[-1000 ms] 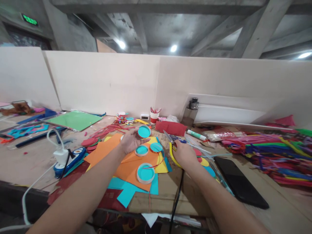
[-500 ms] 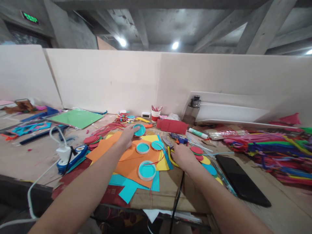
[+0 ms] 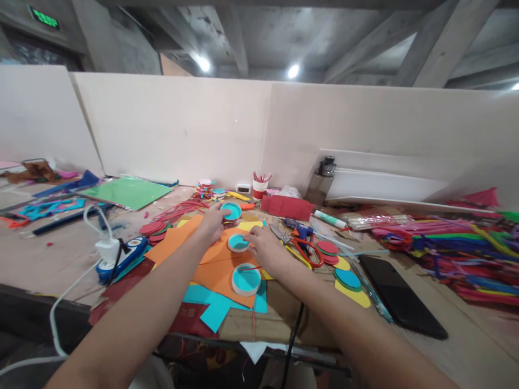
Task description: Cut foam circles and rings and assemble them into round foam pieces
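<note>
Head view: left hand pinching teal disc, right hand loosely curled beside white-rimmed disc.

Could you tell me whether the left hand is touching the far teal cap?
Touching: the head view shows the left hand with fingertips on the far teal cap.

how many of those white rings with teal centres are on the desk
3 clearly: one at the left hand fingers, at; a second ring on orange paper beside the right hand; the nearest ring. That hand may hide another.
</note>
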